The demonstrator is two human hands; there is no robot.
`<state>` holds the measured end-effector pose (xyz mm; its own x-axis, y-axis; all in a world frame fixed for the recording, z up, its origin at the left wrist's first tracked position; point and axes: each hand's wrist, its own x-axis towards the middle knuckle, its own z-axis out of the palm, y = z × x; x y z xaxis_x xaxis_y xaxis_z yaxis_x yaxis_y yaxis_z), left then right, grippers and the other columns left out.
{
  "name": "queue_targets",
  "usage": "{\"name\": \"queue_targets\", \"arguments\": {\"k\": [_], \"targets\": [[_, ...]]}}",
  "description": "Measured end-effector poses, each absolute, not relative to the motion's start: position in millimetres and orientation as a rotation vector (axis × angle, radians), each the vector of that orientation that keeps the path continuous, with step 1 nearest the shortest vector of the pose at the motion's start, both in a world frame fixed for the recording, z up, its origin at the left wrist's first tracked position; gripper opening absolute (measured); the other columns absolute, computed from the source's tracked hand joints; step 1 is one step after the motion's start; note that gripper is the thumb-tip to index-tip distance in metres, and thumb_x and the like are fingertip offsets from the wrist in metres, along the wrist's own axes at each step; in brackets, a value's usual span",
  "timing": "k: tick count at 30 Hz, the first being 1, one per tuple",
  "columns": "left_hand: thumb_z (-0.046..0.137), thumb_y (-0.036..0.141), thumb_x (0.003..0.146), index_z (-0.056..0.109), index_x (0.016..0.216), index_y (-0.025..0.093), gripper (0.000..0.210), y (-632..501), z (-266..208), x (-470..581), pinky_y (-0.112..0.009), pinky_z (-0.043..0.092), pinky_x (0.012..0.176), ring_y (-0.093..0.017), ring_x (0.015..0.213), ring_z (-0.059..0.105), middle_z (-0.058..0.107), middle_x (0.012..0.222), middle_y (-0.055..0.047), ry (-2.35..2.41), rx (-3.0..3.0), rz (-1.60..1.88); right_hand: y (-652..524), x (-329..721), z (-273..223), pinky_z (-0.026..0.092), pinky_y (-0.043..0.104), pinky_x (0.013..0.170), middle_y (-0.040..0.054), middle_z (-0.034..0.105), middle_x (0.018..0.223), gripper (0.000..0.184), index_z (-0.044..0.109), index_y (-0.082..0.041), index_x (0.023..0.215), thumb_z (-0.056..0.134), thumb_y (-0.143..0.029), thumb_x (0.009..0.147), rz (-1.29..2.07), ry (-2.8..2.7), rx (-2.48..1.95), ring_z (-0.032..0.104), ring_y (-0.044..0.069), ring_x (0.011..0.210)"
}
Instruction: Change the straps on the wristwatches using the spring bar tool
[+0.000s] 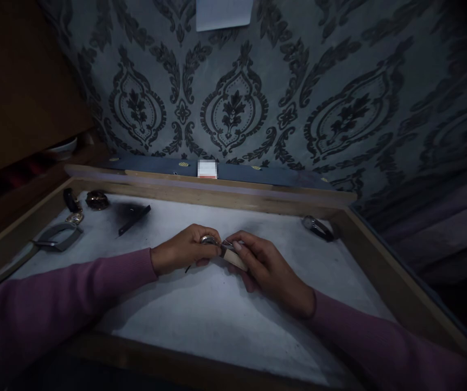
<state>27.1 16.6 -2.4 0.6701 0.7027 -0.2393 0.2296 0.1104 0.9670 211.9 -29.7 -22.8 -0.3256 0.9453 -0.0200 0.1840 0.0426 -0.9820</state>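
Over the middle of the white surface, my left hand (188,247) pinches a wristwatch (208,239) with a round metal case. A light tan strap (235,259) extends from the watch side towards my right hand (268,266), whose fingers are closed around it. Thumb and forefinger of that hand meet near the join of case and strap, where a thin shiny line shows; I cannot tell whether it is a tool or part of the watch. A thin dark end sticks out below my left hand. My fingers hide much of the watch.
A raised wooden rim (233,198) borders the white surface (168,315). At the left lie a gold-cased watch (74,217), a dark bracelet watch (97,200), a grey looped strap (60,237) and a dark flat strip (134,220). Another watch (318,228) lies far right.
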Motion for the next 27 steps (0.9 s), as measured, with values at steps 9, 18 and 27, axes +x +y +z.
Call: {"name": "queue_targets", "arguments": {"k": [9, 18, 27], "targets": [[0.059, 0.031, 0.071, 0.054, 0.068, 0.016, 0.016, 16.6, -2.7, 27.2, -0.018, 0.023, 0.041, -0.006, 0.042, 0.035, 0.043, 0.047, 0.007, 0.828, 1.460, 0.428, -29.8, 212.2, -22.4, 0.029, 0.018, 0.032, -0.0031, 0.059, 0.061, 0.028, 0.059, -0.016, 0.097, 0.047, -0.041, 0.094, 1.335, -1.617, -1.151, 0.042, 0.005, 0.031], [0.058, 0.031, 0.072, 0.054, 0.068, 0.016, 0.016, 16.2, -2.5, 27.4, -0.018, 0.023, 0.041, -0.006, 0.042, 0.034, 0.043, 0.046, 0.007, 0.834, 1.474, 0.421, -30.0, 212.4, -24.6, 0.030, 0.017, 0.031, -0.0034, 0.058, 0.062, 0.031, 0.060, -0.015, 0.107, 0.044, -0.040, 0.095, 1.295, -1.628, -1.131, 0.042, 0.004, 0.031], [0.057, 0.031, 0.072, 0.053, 0.068, 0.016, 0.016, 15.8, -3.2, 27.2, -0.019, 0.023, 0.040, -0.006, 0.041, 0.034, 0.043, 0.045, 0.007, 0.841, 1.480, 0.428, -30.3, 212.7, -25.0, 0.032, 0.018, 0.034, -0.0034, 0.057, 0.062, 0.030, 0.062, -0.014, 0.107, 0.043, -0.035, 0.095, 1.231, -1.697, -1.117, 0.043, 0.004, 0.032]]}}
